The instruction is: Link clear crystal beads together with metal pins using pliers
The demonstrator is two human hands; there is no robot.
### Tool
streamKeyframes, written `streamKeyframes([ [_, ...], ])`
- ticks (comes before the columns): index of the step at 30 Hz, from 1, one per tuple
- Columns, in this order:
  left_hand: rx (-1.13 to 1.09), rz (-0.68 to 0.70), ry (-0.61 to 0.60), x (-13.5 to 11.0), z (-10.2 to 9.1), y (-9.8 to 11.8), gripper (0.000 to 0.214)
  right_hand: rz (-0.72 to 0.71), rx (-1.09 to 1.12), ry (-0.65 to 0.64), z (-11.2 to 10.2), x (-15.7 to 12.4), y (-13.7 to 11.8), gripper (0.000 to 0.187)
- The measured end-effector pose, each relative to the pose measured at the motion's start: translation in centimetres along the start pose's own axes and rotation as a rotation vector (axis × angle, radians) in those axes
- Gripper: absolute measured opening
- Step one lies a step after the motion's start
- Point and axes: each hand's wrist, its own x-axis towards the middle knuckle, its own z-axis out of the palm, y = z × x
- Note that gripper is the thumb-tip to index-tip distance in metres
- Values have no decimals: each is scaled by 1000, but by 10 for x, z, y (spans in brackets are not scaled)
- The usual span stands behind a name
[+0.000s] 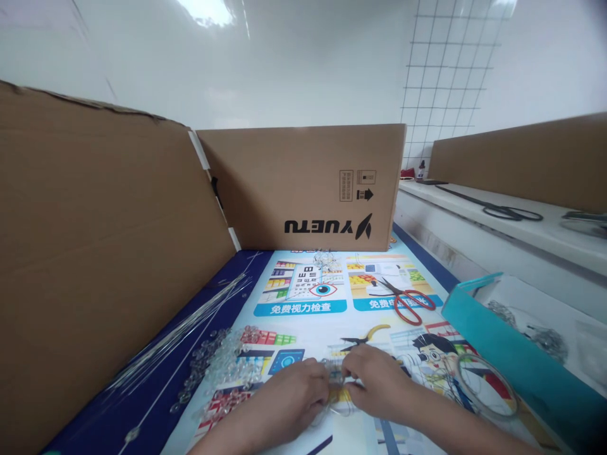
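Note:
My left hand (289, 395) and my right hand (377, 382) meet low in the middle of the view, over a printed poster mat (303, 297). Both have fingers pinched together on a small clear beaded piece (337, 378) held between them. A heap of clear beads (222, 360) lies just left of my left hand. Thin clear strands (190, 322) lie further left on the dark blue part of the table.
Yellow-handled pliers (365, 338) and red-handled scissors (408, 303) lie beyond my hands. A clear tape ring (486, 385) sits to the right, beside a teal box (512, 360) with beaded pieces. Cardboard walls (109, 253) stand left and behind. Black scissors (502, 210) rest on the right ledge.

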Motion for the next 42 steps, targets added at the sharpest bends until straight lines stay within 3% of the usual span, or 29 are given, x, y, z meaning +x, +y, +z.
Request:
streamKeyframes([
  [13, -7, -5, -6, -1, 2, -1, 14, -8, -102, -50, -10, 1, -4, 19],
  [19, -39, -24, -34, -7, -9, -2, 14, -11, -60, -42, -9, -1, -1, 21],
  [25, 29, -144, 17, -14, -24, -14, 13, -9, 11, 4, -5, -4, 2, 23],
  [30, 118, -240, 2, -22, -26, -24, 11, -43, 74, 66, -2, -6, -6, 29],
  [34, 125, -195, 2, -22, -23, -21, 9, -71, 57, 19, -2, -7, -17, 29],
  [42, 83, -114, -13, -13, -13, -13, 34, -72, 35, -47, -2, -8, -21, 28],
])
